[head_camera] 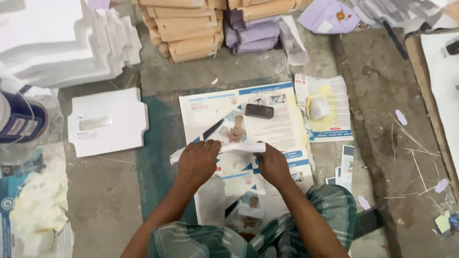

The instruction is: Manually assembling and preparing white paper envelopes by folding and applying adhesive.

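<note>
- The thin stack of white paper sheets [239, 147] was held between both hands, low over the printed poster [267, 129] that lay on the floor in front of the person.
- The left hand [197, 161] was closed over the left end of the stack, fingers curled on top; the sheet edges came out a little beyond its knuckles.
- The right hand [272, 165] gripped the right part of the stack, fingers bent tight around it; the thumb I could not see.
- Both forearms came up from the bottom of the view and met at the stack, wrists near each other, above the checked cloth [330, 205] on the knees.
- Just beyond the fingertips, a small black block [259, 111] rested on the poster.
- Further right of the right hand, a white lump [319, 108] sat on another printed sheet with a yellow stain.
- Left of the left hand, apart from it, one flat white envelope blank [107, 122] with a window lay alone on the floor.
- Far beyond the fingers stood white stacks [71, 43], brown stacks [186, 28] and purple stacks [251, 31].
- As a judgement: much material seemed already piled, and the sheets in hand were not yet laid down or folded.
</note>
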